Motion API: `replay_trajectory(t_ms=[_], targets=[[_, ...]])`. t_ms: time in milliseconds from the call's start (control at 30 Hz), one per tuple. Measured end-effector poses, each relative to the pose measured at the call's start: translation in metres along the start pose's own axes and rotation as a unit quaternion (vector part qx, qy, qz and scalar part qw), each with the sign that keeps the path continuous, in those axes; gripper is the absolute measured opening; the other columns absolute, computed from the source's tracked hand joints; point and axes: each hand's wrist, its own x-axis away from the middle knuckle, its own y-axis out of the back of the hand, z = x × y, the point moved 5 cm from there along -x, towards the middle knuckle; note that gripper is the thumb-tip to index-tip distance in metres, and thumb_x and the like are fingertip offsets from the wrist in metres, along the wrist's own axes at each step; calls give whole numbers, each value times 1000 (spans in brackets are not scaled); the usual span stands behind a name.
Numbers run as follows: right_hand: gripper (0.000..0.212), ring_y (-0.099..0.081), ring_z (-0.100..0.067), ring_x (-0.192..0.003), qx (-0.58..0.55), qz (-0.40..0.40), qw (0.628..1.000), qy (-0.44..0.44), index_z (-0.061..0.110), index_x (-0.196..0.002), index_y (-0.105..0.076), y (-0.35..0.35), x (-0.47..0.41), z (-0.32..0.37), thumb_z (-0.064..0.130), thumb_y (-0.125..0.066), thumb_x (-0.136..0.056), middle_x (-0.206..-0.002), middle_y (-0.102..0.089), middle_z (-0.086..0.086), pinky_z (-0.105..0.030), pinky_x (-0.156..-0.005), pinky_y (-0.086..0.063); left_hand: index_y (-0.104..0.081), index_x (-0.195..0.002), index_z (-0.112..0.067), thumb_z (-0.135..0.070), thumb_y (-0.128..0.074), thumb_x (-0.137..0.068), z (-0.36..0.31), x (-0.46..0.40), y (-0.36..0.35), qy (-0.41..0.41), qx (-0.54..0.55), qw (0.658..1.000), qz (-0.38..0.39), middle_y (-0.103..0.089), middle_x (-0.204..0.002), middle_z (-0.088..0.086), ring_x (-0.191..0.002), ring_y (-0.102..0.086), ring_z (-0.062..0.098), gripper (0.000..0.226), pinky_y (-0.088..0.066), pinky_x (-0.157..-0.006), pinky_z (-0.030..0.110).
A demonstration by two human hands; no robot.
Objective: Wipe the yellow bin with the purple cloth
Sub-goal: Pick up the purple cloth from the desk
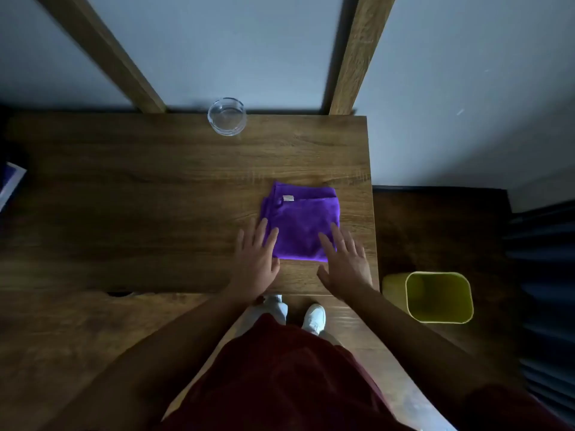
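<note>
Cloth: folded purple microfibre cloth [300, 223] lies near your wooden tabletop's [155, 197] right edge.
Your hands: left hand [256, 259] and right hand [343, 262] flat, fingers spread, fingertips on cloth, gripping nothing.
Bin: yellow plastic bin [438, 297] on floor, right of table.

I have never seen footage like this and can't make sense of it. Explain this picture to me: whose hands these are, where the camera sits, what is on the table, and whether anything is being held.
There is no machine here. A person wears one wide-angle camera on the head, looking down, so you see their own arms, red clothing and white shoes below. The left hand and right hand are spread flat, fingers open, over the near corners of a folded purple cloth. Neither grips it yet; nothing is held. The cloth lies on a wooden table near its right edge. A clear glass dish sits at the far edge. The yellow bin stands upright on the floor to the right of the table, untouched.
</note>
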Motion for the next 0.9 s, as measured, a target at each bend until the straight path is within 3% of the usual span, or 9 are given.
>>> replay_trajectory(t_ms=[100,167,267,400,467,567,667,800,900], targets=[[83,-4,-35,-158,44,41,998,0,23,-161,-16,-13,-16,4,47,-58,-93,-171,-5,-14,-54,-123,-18,-40,-152,-17,-38,-68,-85,-4,-15,-4,-38,-24,998,35,-31,-163,18,-153,-23,39,76,-27,-119,59],[82,-3,-35,-158,47,54,997,-2,22,-161,-16,-20,-19,7,47,-57,-94,-171,-7,-15,-54,-123,-18,-45,-148,-14,-33,-72,-83,-7,-19,-7,-61,-28,996,55,-39,-158,18,-148,-34,38,73,-35,-115,56],[78,-11,-34,-157,36,41,998,-15,22,-158,-26,-22,-22,8,38,-62,-91,-169,-17,-14,-54,-122,-23,-51,-142,-13,-26,-78,-78,-4,-24,-6,-83,-18,994,64,-48,-150,16,-134,-49,35,71,-51,-99,49],[68,-27,-34,-151,22,31,999,-35,23,-147,-44,-16,-28,8,27,-69,-83,-161,-33,-12,-52,-115,-34,-56,-137,-14,-17,-83,-71,1,-28,-3,-119,-26,991,58,-52,-145,15,-125,-55,34,71,-58,-85,46],[60,-37,-34,-144,9,8,999,-38,23,-137,-54,-13,-29,7,21,-71,-79,-153,-43,-11,-52,-109,-41,-58,-134,-15,-13,-82,-72,2,-30,0,-130,-26,990,46,-54,-143,15,-122,-57,34,67,-58,-81,46],[40,-51,-35,-130,-31,-31,998,-44,18,-116,-65,-9,-30,6,17,-71,-77,-137,-57,-11,-52,-92,-54,-69,-121,-19,-16,-76,-80,4,-36,10,-129,2,991,17,-62,-134,10,-113,-63,31,41,-60,-74,42],[24,-63,-34,-107,-76,-75,993,-45,12,-102,-68,-2,-30,3,13,-66,-78,-113,-66,-9,-48,-76,-58,-75,-112,-21,-21,-70,-87,7,-43,19,-135,46,990,-16,-68,-123,2,-107,-65,27,25,-59,-75,41],[20,-65,-28,-92,-126,-96,986,-59,15,-101,-68,26,-25,-7,18,-57,-85,-97,-70,-4,-39,-84,-48,-76,-106,-15,-16,-75,-84,13,-44,35,-130,130,981,-65,-75,-110,2,-104,-67,26,23,-55,-84,40],[22,-67,-26,-88,-168,-103,977,-75,18,-103,-69,54,-14,-18,19,-53,-88,-95,-73,-2,-37,-87,-47,-72,-114,-16,-23,-67,-92,6,-36,60,-95,213,972,-27,-73,-99,2,-87,-66,18,23,-44,-73,29]])
